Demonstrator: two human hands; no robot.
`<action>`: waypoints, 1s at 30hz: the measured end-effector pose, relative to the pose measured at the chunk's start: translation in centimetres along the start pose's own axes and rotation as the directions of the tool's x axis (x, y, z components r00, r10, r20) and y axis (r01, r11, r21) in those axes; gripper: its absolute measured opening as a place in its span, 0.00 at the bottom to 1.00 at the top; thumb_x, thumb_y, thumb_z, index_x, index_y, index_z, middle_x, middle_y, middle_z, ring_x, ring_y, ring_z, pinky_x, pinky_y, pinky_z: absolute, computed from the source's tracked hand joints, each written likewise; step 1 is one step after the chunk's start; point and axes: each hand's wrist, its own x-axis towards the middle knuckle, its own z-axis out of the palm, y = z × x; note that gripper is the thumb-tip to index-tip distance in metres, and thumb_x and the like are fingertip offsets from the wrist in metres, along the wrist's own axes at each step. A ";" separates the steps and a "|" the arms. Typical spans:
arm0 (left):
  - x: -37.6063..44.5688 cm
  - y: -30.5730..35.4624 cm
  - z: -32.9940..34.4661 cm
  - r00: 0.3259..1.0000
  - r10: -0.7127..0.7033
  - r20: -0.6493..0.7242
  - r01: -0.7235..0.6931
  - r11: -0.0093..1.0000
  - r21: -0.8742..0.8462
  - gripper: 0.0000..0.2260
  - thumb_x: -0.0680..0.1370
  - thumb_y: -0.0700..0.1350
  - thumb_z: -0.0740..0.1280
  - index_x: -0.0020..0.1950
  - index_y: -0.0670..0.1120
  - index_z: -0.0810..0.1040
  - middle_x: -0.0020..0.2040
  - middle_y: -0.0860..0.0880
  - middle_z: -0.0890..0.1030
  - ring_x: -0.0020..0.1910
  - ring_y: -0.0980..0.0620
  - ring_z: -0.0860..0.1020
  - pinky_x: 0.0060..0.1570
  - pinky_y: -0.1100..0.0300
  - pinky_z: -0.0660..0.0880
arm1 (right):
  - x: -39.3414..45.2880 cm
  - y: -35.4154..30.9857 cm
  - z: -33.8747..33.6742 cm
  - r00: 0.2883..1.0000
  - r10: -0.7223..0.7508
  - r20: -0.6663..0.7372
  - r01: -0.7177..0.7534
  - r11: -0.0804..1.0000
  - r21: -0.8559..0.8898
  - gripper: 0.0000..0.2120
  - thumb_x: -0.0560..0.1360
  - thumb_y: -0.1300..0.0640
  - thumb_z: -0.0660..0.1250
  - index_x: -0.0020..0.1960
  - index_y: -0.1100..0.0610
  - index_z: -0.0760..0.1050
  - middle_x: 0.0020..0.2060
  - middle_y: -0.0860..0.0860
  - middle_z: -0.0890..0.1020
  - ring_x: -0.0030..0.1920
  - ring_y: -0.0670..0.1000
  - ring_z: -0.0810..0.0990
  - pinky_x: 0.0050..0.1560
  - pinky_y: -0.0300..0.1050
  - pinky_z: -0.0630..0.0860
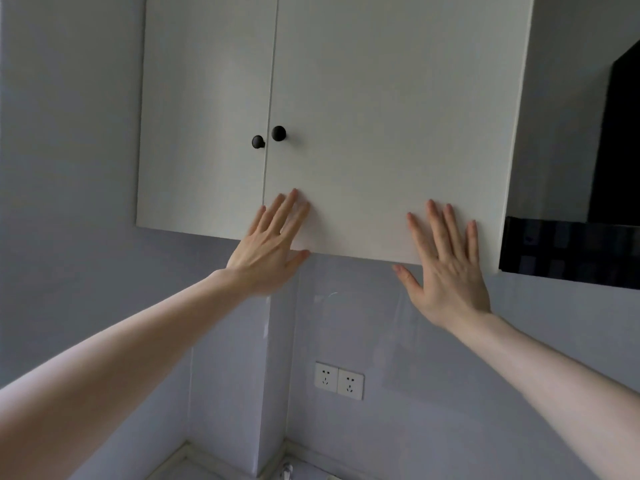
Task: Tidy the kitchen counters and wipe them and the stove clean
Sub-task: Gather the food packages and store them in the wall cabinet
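Two hands are pressing flat against the right door (381,116) of a white wall cabinet. The left hand (268,252) is lying with fingers straight and spread on the door's lower left corner, next to the seam between the doors, its thumb pointing along the bottom edge. The right hand (450,271) is lying near the lower right corner, fingers straight and fanned upward, the palm hanging below the bottom edge and the thumb stretched out to the left over the wall. Neither grip is holding anything; both are wide and flat.

Both doors are sitting closed or nearly so; the right one appears slightly proud of the left door (204,116) at the seam. Each door is carrying one black knob (278,133), the pair flanking the seam above the left hand.

A black hood (571,251) is hanging just right of the cabinet. A double socket (339,381) is sitting on the pale wall (69,202) below and between the hands. Only a sliver of the desk (214,469) is showing at the bottom edge, well below both hands; its state cannot be judged. A small metallic item there is too little visible to identify.
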 end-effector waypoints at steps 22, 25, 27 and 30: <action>-0.5 2.5 4.3 0.977 -0.064 0.205 0.079 0.995 -0.068 0.42 0.83 0.56 0.60 0.82 0.52 0.31 0.81 0.50 0.28 0.81 0.44 0.31 0.81 0.41 0.42 | -0.4 -0.9 1.4 0.999 0.034 0.028 -0.032 0.997 -0.076 0.40 0.80 0.35 0.51 0.83 0.54 0.45 0.82 0.58 0.42 0.81 0.61 0.40 0.79 0.67 0.43; -1.0 2.5 4.3 0.970 -0.054 0.236 0.069 0.996 -0.053 0.44 0.81 0.51 0.63 0.82 0.52 0.30 0.81 0.50 0.29 0.81 0.44 0.33 0.81 0.41 0.43 | -0.6 -1.4 1.7 0.998 0.043 0.043 -0.039 0.996 -0.084 0.40 0.80 0.35 0.51 0.83 0.54 0.44 0.82 0.58 0.42 0.81 0.63 0.39 0.78 0.68 0.43; -1.5 2.4 4.0 0.963 -0.046 0.266 0.062 0.997 -0.052 0.46 0.78 0.48 0.65 0.82 0.52 0.31 0.82 0.50 0.30 0.82 0.44 0.35 0.81 0.41 0.43 | -0.6 -1.7 1.7 0.997 0.054 0.059 -0.049 0.995 -0.085 0.40 0.80 0.35 0.51 0.83 0.54 0.43 0.82 0.59 0.41 0.81 0.63 0.38 0.78 0.69 0.43; -2.4 2.4 3.4 0.944 -0.044 0.328 0.071 0.995 -0.070 0.47 0.75 0.45 0.66 0.83 0.52 0.34 0.83 0.51 0.33 0.83 0.44 0.38 0.81 0.41 0.43 | -0.7 -2.3 1.3 0.992 0.074 0.102 -0.071 0.997 -0.036 0.39 0.81 0.37 0.54 0.83 0.55 0.44 0.82 0.59 0.40 0.81 0.63 0.38 0.78 0.68 0.42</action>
